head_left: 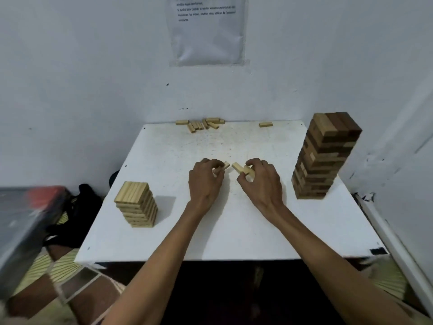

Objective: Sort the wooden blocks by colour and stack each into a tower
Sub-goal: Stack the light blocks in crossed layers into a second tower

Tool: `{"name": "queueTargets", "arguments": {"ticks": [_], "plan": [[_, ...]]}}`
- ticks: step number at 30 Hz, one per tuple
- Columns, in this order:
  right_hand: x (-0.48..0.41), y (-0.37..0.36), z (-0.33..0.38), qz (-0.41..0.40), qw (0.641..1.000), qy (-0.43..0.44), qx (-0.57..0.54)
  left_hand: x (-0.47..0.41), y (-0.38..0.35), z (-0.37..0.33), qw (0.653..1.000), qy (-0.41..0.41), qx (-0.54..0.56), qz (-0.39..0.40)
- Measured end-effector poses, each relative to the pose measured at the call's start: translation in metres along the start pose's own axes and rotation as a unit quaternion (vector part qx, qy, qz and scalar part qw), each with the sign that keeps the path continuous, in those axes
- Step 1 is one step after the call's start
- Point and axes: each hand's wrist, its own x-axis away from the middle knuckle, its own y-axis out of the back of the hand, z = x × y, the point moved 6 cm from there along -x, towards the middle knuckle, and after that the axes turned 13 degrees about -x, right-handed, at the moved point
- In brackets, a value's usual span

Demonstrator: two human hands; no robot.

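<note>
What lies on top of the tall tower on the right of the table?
The tall tower ends in a top layer with one pale block and dark brown blocks beside it. Nothing rests on them. Its far sides are hidden.

Small white table in a pale corner

A square white table [234, 233], its top speckled with small dark marks, stands in a corner of scuffed bluish-white walls [70, 66]. A printed sheet [207, 36] in a clear sleeve is taped to the back wall. A black bag [79, 212] lies left of the table, beside a striped woven mat [63, 266]. The light is dim and even.
</note>
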Motion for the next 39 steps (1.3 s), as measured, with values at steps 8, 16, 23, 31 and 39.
{"name": "queueTargets", "arguments": {"ticks": [8,16,23,31,39], "plan": [[0.073,0.002,0.005,0.070,0.996,0.047,0.009,0.078,0.018,0.010,1.000,-0.009,-0.011,0.018],[0.077,-0.003,-0.005,0.072,0.990,0.110,0.042,0.088,0.023,0.020,0.999,-0.013,-0.050,0.002],[0.070,-0.005,-0.003,0.145,0.984,0.099,-0.020,0.083,0.022,0.031,0.998,-0.009,-0.068,0.008],[0.065,-0.005,-0.006,0.194,0.969,0.095,-0.119,0.076,0.028,0.019,0.993,-0.040,-0.003,0.108],[0.051,-0.007,-0.014,0.257,0.961,0.080,-0.057,0.078,0.021,0.017,0.971,-0.108,-0.047,0.210]]}}
